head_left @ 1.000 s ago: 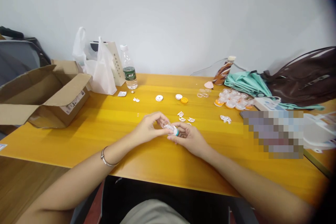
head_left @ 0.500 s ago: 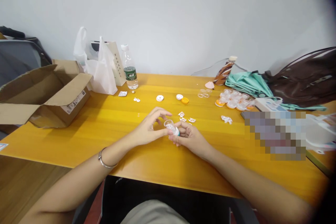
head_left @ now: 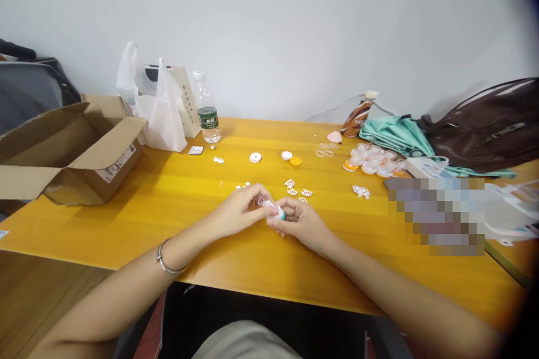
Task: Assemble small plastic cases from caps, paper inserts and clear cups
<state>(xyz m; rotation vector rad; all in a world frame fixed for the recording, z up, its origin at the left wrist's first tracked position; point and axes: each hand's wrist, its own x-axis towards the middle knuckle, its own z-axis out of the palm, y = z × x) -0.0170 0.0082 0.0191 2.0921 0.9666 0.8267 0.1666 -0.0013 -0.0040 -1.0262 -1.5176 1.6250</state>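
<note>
Between my two hands is a small clear plastic container with a teal base and white pieces inside, tilted with its open rim toward the left. My right hand grips its base end. My left hand has its fingers around the rim end and its thumb against the side. Just beyond my hands lie several flat white fan-shaped pieces. Small white discs lie beyond my left hand, partly hidden by it. Farther back are a white cap and a yellow cap.
Several clear containers with orange and white bases stand grouped at right, near clear rings. A cardboard box, plastic bag and water bottle occupy the left. A drink bottle, teal fabric and brown bag are at right.
My left fingers have closed down around the clear container's rim. The container has tipped further to the left. Small white discs beyond my left hand have come into sight.
</note>
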